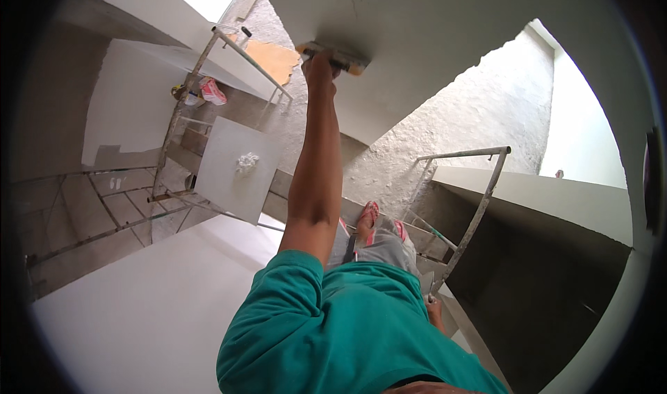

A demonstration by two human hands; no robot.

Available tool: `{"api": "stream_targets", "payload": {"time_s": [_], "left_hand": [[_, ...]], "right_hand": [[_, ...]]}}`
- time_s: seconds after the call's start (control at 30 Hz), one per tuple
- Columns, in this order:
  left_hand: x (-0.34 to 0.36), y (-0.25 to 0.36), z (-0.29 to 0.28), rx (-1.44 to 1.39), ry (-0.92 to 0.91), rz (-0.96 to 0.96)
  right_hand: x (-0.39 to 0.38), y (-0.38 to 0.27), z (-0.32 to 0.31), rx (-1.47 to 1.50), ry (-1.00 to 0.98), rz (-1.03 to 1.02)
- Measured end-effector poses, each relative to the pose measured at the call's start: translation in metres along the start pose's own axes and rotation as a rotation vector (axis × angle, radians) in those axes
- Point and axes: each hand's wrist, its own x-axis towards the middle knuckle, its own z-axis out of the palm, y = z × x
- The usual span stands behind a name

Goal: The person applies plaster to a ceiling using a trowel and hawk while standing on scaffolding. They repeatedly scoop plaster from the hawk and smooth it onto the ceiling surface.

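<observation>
My left arm reaches far forward, and my left hand [321, 69] is closed around a plastering trowel [353, 62] with yellowish ends. The trowel lies against the smooth grey-white plastered surface [417, 26]; its handle is mostly hidden by my fingers. Down at my right side, my right hand [434, 309] grips a small trowel [427, 283] with a grey blade, partly hidden by my shirt. Left of my raised arm is a pale square board [226, 154] bearing a lump of white plaster [246, 163].
I stand on scaffold planks [281, 186] between a left metal frame [182, 102] and a right one [479, 213]. A red-and-white bag [212, 91] lies beyond the left frame. A rough unplastered wall [479, 102] is ahead on the right; a dark drop [514, 290] lies to my right.
</observation>
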Motion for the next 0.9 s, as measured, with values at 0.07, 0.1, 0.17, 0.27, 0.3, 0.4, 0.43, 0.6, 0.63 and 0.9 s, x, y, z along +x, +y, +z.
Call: {"api": "stream_targets", "payload": {"time_s": [0.07,0.1,0.17,0.27,0.3,0.4,0.43,0.6,0.63,0.9], "left_hand": [[-0.022,0.039,0.022,0.047,0.012,0.029],[-0.034,0.057,0.034,0.077,0.020,0.041],[-0.050,0.090,0.055,0.094,0.000,0.088],[-0.072,0.125,0.080,0.096,-0.095,0.174],[-0.085,0.140,0.090,0.132,-0.104,0.171],[-0.128,0.198,0.115,0.206,-0.136,0.192],[-0.136,0.218,0.117,0.200,-0.161,0.208],[-0.152,0.240,0.122,0.133,-0.378,0.405],[-0.135,0.221,0.108,0.102,-0.342,0.369],[-0.040,-0.009,-0.126,-0.092,0.032,0.022]], "right_hand": [[0.002,-0.002,-0.008,0.004,-0.022,0.003],[0.017,0.005,-0.007,-0.026,-0.026,-0.005],[0.035,0.016,-0.005,-0.042,-0.029,-0.048],[0.050,0.028,-0.006,-0.035,0.003,-0.154],[0.050,0.027,-0.007,-0.017,-0.008,-0.151],[0.057,0.006,-0.018,-0.025,-0.047,-0.192],[0.067,0.005,-0.022,-0.062,-0.047,-0.231],[0.065,-0.010,-0.031,0.093,-0.027,-0.169],[0.064,-0.008,-0.028,0.057,0.027,-0.185],[0.025,0.014,-0.027,0.196,-0.068,-0.082]]}}
